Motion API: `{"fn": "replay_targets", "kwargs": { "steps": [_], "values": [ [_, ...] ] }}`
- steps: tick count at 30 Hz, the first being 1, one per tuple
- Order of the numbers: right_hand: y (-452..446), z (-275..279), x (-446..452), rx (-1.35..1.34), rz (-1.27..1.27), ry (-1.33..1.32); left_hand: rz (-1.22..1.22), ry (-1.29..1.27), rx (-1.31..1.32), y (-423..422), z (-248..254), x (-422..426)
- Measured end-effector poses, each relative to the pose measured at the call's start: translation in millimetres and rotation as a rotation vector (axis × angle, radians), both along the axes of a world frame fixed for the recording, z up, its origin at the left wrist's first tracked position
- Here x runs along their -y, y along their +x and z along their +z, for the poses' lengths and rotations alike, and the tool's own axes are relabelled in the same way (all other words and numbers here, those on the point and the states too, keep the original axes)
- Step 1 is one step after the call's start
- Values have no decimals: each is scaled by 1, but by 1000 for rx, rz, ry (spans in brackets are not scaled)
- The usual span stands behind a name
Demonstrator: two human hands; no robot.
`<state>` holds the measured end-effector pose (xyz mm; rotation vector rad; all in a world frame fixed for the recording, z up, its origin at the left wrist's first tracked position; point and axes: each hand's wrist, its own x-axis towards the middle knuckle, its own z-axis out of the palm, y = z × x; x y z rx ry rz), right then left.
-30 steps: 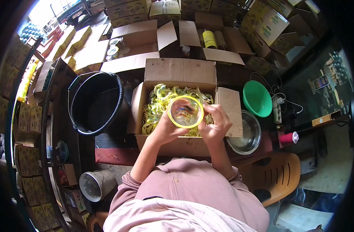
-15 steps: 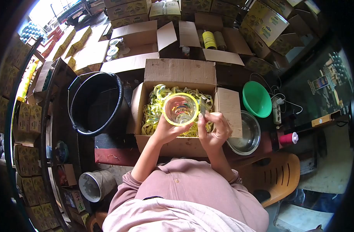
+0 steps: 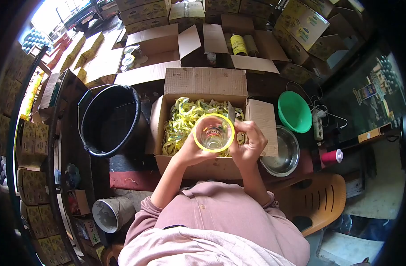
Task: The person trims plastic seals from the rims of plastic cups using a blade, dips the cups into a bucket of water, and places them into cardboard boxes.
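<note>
My left hand [image 3: 190,150] is closed around a clear plastic cup [image 3: 213,142] with a bright yellow rim, its mouth tilted up toward me. Printing shows on the cup's wall. In my right hand [image 3: 252,142], pinched between thumb and fingers, is a thin grey blade [image 3: 231,111] that points up beside the rim's right edge. Whether the blade touches the rim I cannot tell. Both hands are above an open cardboard box [image 3: 206,82], which is full of curled yellow strips [image 3: 181,124].
Left of the box stands a black bucket [image 3: 84,133]. A green bowl [image 3: 295,111], a metal bowl [image 3: 293,164], a power strip [image 3: 318,128] and a pink thread spool [image 3: 330,157] are at the right. Open cartons [image 3: 152,35] stand behind. An orange chair [image 3: 320,201] is at lower right.
My left hand has brought the cup slightly right and toward me. The blade in my right hand now stands more upright and sticks up higher beside the rim.
</note>
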<state>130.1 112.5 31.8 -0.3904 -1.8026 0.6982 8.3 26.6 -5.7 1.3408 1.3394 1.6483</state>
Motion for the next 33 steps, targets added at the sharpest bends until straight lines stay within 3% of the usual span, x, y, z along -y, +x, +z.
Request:
{"fn": "replay_targets", "kwargs": {
  "steps": [2,3,6,24,33],
  "values": [
    [-1,-1,-2,-8,-7,-25,21,12,-25,1,-1,-2],
    [-2,-3,-3,-23,-15,-42,-28,34,157,6,1,-3],
    [-2,-3,-1,-50,-47,-83,-10,176,363,10,-8,-10],
    [-1,-3,20,-27,-164,12,-34,96,299,11,-2,-10],
    [-2,5,25,9,-179,38,-59,254,369,16,-2,-7]
  ]
}}
